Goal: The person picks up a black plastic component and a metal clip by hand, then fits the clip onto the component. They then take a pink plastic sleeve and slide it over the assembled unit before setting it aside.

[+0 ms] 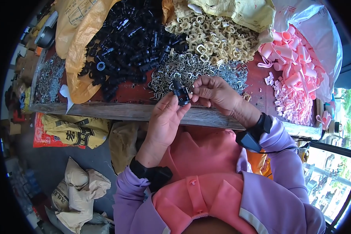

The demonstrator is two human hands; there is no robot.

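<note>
Between my hands, just above the table's front edge, is a black plastic fitting [181, 93] with a narrow upper end and a wider ring at the bottom. My left hand [164, 117] grips it from below, thumb and fingers pressed round its lower part. At its right side, my right hand [216, 93] pinches with thumb and forefinger; whatever small piece sits there is too little to make out. Right behind the fitting lies a heap of bent metal clips [183, 72]. Small grey screws or pins [234, 75] spread to the right of it.
A pile of black fittings [132, 43] spills from an orange woven sack [80, 58] at the back left. Beige plastic rings [214, 41] are heaped at the back middle, pink plastic pieces [296, 70] on the right. The wooden table edge [128, 111] runs before me; paper sacks [80, 191] lie on the floor.
</note>
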